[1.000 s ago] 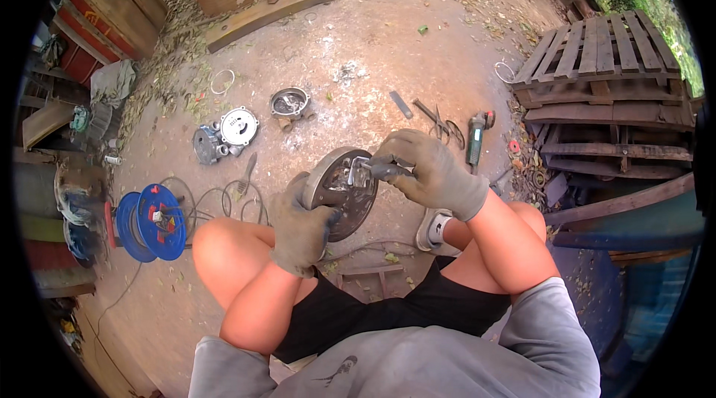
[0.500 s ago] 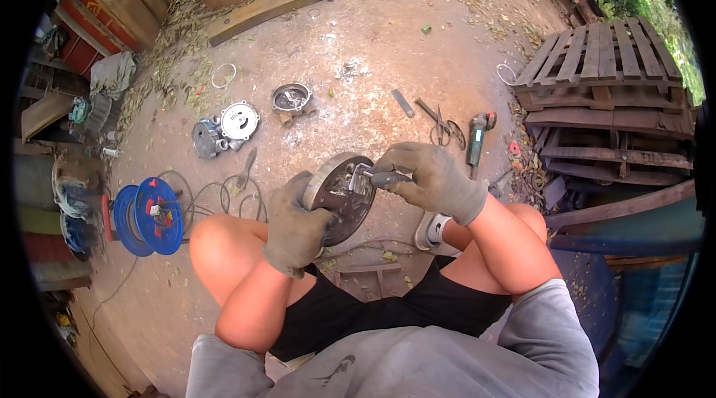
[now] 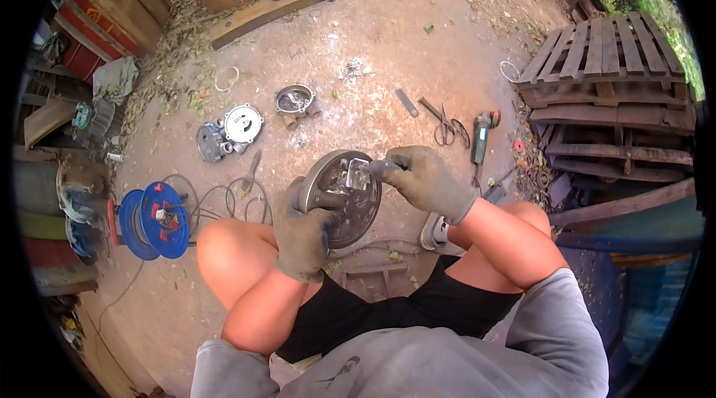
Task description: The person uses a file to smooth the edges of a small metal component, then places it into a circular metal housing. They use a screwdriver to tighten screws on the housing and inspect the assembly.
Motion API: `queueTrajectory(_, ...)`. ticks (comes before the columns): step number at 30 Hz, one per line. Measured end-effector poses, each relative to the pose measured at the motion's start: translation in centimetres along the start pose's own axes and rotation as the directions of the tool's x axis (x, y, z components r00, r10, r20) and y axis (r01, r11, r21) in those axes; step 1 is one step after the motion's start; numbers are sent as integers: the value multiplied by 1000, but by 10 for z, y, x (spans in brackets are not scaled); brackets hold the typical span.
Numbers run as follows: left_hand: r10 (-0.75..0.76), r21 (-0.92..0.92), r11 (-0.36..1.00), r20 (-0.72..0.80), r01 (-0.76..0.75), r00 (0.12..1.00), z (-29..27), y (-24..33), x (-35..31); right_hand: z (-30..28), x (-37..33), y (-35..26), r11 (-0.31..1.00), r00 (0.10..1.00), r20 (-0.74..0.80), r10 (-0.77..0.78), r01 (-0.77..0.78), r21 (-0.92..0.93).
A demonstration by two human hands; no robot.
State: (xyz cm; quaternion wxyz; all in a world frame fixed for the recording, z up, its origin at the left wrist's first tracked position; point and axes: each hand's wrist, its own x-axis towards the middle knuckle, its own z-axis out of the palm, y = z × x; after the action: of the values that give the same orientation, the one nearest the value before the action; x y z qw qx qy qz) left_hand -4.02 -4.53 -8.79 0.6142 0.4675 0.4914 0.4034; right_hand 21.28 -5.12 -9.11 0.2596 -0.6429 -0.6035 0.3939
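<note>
My left hand [image 3: 300,230], in a worn grey-brown work glove, grips a round, shallow metal housing [image 3: 328,200] by its left side. Tilted above my lap, its dark hollow inside faces me. A shiny bent metal piece [image 3: 356,173] lies inside near the upper right rim. Beside it, my gloved right hand [image 3: 426,178] is closed in a pinch at the rim; whatever lies between its fingertips is hidden.
Ahead on the ground lie a round metal housing [image 3: 294,100], a cover with fittings [image 3: 243,124], a flat bar [image 3: 406,103], scissors [image 3: 444,128] and an angle grinder [image 3: 485,133]. A blue cable reel [image 3: 165,220] stands left, stacked pallets [image 3: 608,96] right.
The housing has turned slightly, its inside facing up more. My right hand has shifted a little right, toward the rim. The whole view has moved slightly.
</note>
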Motion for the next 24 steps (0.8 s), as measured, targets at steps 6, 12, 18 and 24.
queueTrajectory(6, 147, 82, 986, -45, -143, 988, 1, -12, 6, 24, -12, -17, 954, 980, -67, 190, -168, 248)
queueTrajectory(12, 322, 206, 932, -91, -298, 942, 11, -20, 10, 51, -9, -15, 780, 949, -58, 309, -218, 586)
queueTrajectory(18, 565, 407, 780, -129, -476, 815, 19, -30, 21, 71, -5, -28, 463, 897, -56, 439, -172, 869)
queueTrajectory(24, 254, 307, 925, -61, -224, 965, 11, -16, 27, 66, -3, -3, 502, 963, -54, 265, -90, 860)
